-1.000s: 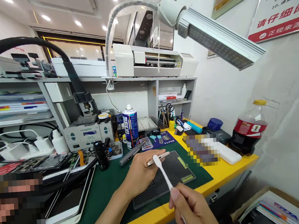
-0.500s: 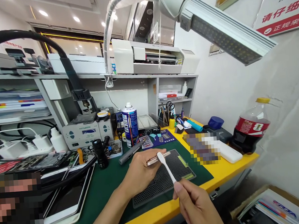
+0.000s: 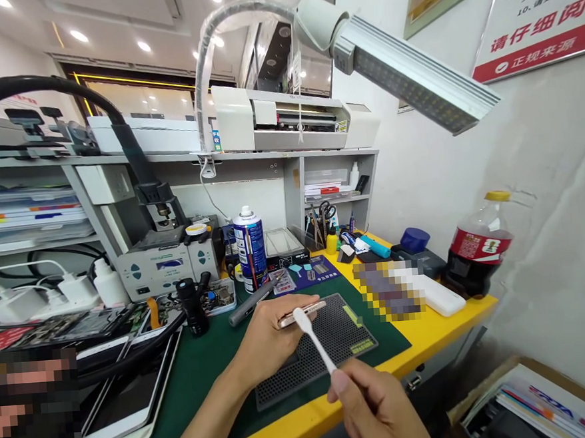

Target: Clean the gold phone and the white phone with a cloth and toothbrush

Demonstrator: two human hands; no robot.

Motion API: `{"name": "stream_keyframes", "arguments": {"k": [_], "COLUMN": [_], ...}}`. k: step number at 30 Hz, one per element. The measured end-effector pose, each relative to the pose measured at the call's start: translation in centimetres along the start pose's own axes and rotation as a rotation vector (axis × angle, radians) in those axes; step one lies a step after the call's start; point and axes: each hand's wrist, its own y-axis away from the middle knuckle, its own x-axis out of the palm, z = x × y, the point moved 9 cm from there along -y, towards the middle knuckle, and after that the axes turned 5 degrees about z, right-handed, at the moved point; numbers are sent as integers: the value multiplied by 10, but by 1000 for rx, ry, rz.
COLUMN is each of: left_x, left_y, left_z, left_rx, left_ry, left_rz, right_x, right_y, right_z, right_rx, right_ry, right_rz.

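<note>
My left hand (image 3: 263,338) is closed around a gold-edged smartphone (image 3: 313,308), holding it tilted above the perforated grey mat with one narrow edge towards me. Most of the phone is hidden by the fingers and by its angle. In my right hand (image 3: 380,400) is a white toothbrush (image 3: 320,347), pinched by its handle between thumb and fingers. Its head lies at the phone's near edge and overlaps it in view; the bristles face away, and whether they touch cannot be made out. Beneath both hands the perforated mat (image 3: 338,332) lies on a green work mat (image 3: 391,339).
A grey pen-shaped tool (image 3: 251,303), a spray can (image 3: 250,252) and a black flashlight (image 3: 192,307) stand or lie behind my left hand. Tablets (image 3: 129,397) are at left. A cola bottle (image 3: 479,246) and white box-like item (image 3: 432,289) occupy the right; a lamp (image 3: 412,70) hangs overhead.
The toothbrush head has moved slightly left along the phone's edge. The whole view has shifted a little; both hands keep their grip.
</note>
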Motion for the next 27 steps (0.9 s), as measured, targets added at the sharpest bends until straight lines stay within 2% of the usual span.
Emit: {"name": "stream_keyframes", "arguments": {"k": [2, 4, 9, 13, 15, 17, 22, 24, 27], "left_x": [1, 1, 1, 2, 2, 2, 1, 2, 1], "left_y": [1, 1, 0, -1, -1, -1, -1, -1, -1], "left_z": [1, 2, 5, 3, 4, 6, 8, 7, 5], "left_rx": [-4, -10, -29, 10, 18, 20, -3, -2, 8], "left_ry": [29, 59, 67, 56, 49, 51, 83, 101, 106], "left_rz": [24, 41, 72, 94, 99, 104, 101, 117, 126], "right_x": [10, 9, -20, -50, -56, -51, -14, -5, -4], "right_y": [-2, -5, -5, 1, 4, 5, 2, -2, -8], "right_z": [2, 3, -3, -21, -22, -14, 22, 28, 27], "right_rx": [1, -13, -97, -39, -41, -92, -290, -309, -292], "right_ry": [27, 97, 299, 285, 271, 285, 498, 586, 629], "right_rz": [62, 79, 15, -86, -113, -83, 80, 108, 89]}}
